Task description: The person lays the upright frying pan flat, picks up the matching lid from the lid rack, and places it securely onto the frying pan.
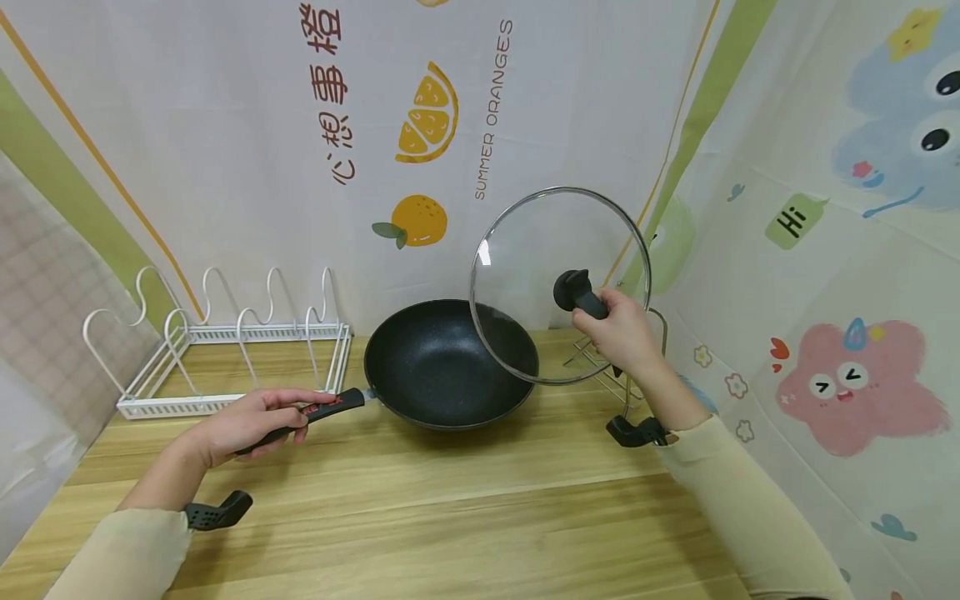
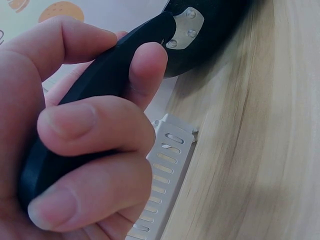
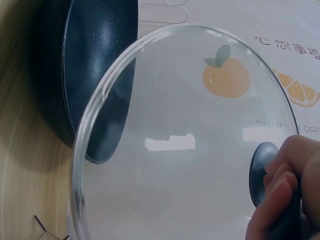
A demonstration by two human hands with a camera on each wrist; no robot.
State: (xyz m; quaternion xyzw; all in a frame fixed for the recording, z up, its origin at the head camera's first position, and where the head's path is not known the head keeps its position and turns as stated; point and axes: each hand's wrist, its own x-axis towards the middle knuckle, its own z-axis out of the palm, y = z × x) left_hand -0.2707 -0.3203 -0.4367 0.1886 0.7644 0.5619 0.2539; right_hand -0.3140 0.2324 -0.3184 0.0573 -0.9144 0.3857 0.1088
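A black wok (image 1: 442,375) sits on the wooden table, its inside bare. My left hand (image 1: 251,421) grips the wok's black handle (image 2: 100,80), fingers curled round it in the left wrist view. With my right hand (image 1: 622,329) I hold a glass lid (image 1: 525,250) by its black knob (image 1: 576,292). The lid stands tilted nearly upright in the air, its lower left rim overlapping the wok's right edge in the head view. The right wrist view shows the lid's metal rim (image 3: 80,185) close to the wok (image 3: 95,75); whether they touch I cannot tell.
A white rack (image 1: 236,333) with wavy wire dividers stands behind my left hand. Behind the lid and right hand, a small wire stand (image 1: 618,392) is partly hidden. Printed cloth (image 1: 225,125) hangs along the back and right side. Wooden tabletop (image 1: 450,517) extends in front.
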